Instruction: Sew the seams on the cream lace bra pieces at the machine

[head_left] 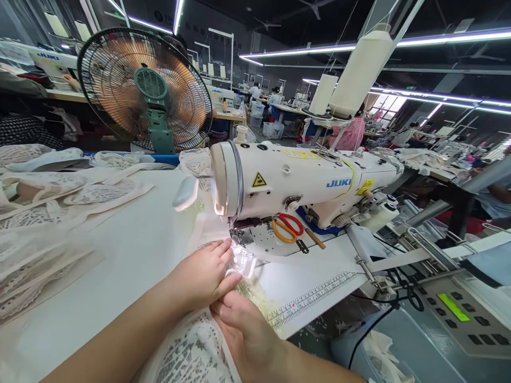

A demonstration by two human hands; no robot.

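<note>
White lace fabric point(195, 351) runs from the lower edge of the picture up under both hands, with a small part of it point(242, 260) by the presser foot. My left hand point(205, 271) is closed over the lace just in front of the needle area, fingers together and thumb reaching toward the other hand. Lower and to the right, my right hand point(245, 322) grips the fabric's edge, its thumb on top and the other fingers partly hidden. Both hands touch. A white JUKI sewing machine point(279, 175) stands over them; cloth and fingers partly hide its needle.
Orange- and red-handled scissors point(285, 229) and a wooden-handled tool point(315, 238) lie on the machine bed. Lace pieces point(51, 197) are piled on the left. A printed ruler point(315, 295) edges the table. Beyond are a fan point(149, 88), thread cones point(361, 69) and a control panel point(459, 314).
</note>
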